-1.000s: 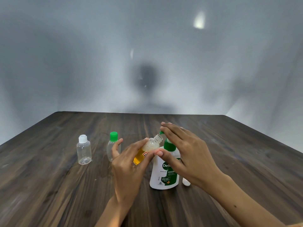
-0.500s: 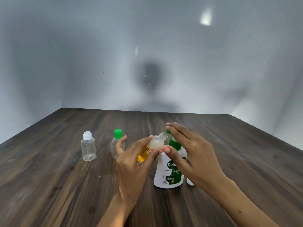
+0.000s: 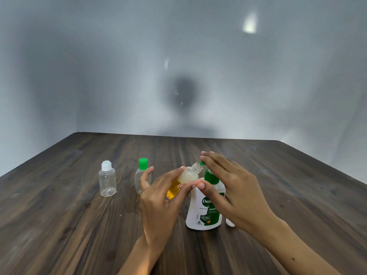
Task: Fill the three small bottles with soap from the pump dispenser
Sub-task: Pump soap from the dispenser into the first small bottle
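Note:
My left hand (image 3: 158,203) grips a small clear bottle (image 3: 185,180), uncapped and tilted, its mouth against the green nozzle of the pump dispenser (image 3: 204,211). The bottle holds amber soap in its lower part and foam near the neck. My right hand (image 3: 228,187) lies over the green pump head with straight fingers, thumb beside the small bottle. The white dispenser stands upright on the dark wooden table (image 3: 59,225). Two other small bottles stand capped to the left: a clear one with a white cap (image 3: 107,181) and one with a green cap (image 3: 142,176), partly behind my left hand.
A small white cap (image 3: 230,223) lies on the table just right of the dispenser, partly hidden by my right wrist. A plain grey-white wall rises behind the table's far edge.
Both hands stay on the small bottle and pump. The view has shifted slightly, so everything sits a little further right in the frame.

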`<state>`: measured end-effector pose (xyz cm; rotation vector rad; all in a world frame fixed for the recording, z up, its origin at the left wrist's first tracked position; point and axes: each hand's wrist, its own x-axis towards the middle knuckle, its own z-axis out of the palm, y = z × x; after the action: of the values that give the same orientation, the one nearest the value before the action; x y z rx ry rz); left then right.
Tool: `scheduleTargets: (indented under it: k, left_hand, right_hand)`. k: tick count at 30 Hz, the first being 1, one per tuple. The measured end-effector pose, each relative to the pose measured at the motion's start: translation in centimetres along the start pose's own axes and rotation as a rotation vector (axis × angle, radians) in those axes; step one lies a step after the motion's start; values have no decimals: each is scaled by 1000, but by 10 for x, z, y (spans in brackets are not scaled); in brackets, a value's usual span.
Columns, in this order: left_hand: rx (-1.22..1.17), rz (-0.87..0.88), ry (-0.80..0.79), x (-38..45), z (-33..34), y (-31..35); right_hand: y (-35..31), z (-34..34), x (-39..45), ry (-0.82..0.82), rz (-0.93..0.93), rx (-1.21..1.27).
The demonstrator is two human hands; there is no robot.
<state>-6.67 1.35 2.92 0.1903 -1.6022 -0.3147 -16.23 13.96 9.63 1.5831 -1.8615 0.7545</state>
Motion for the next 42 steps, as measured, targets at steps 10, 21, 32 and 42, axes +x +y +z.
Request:
scheduleTargets:
  k: [10,21,32,42]
  left_hand:
    - [-18,0,2,0,0,1]
    - [-10,7,-4,-2,1,0]
    - [-17,9,-6,-2,0,0]
    - [2,6,-15,-1,1,0]
  right_hand:
    - [0,1,0,9,-9,8]
    - [0,1,0,21,-21,-5]
    - [0,-1,-2,11,-31,-13]
    - [0,0,0,8,-14,-1]
